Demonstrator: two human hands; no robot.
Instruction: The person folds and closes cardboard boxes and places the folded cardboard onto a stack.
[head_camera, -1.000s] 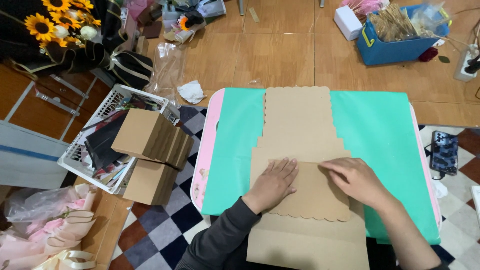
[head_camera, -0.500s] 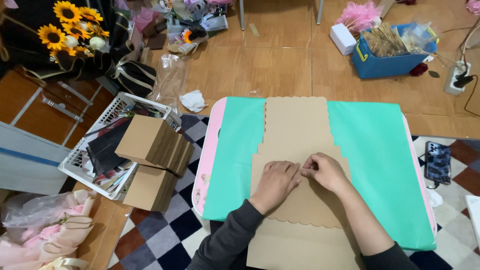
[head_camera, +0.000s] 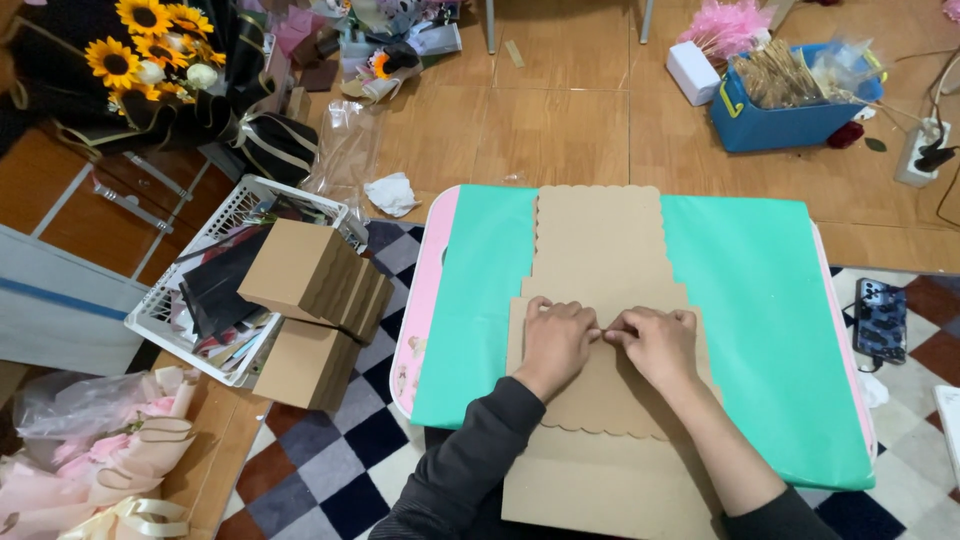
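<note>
Both hands, left (head_camera: 556, 343) and right (head_camera: 655, 343), pinched the brown scalloped cardboard sheet (head_camera: 600, 262) mid-frame with fingers curled narrow; uneven pressure might skew the crease

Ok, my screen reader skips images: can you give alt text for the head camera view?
Two hands, left hand and right hand, press side by side on a scalloped brown cardboard sheet lying on a green mat. Folded cardboard boxes and a white basket sit to the left.

Bright even indoor light, soft faint shadows, sharp focus, slight wide-angle edge distortion
</note>
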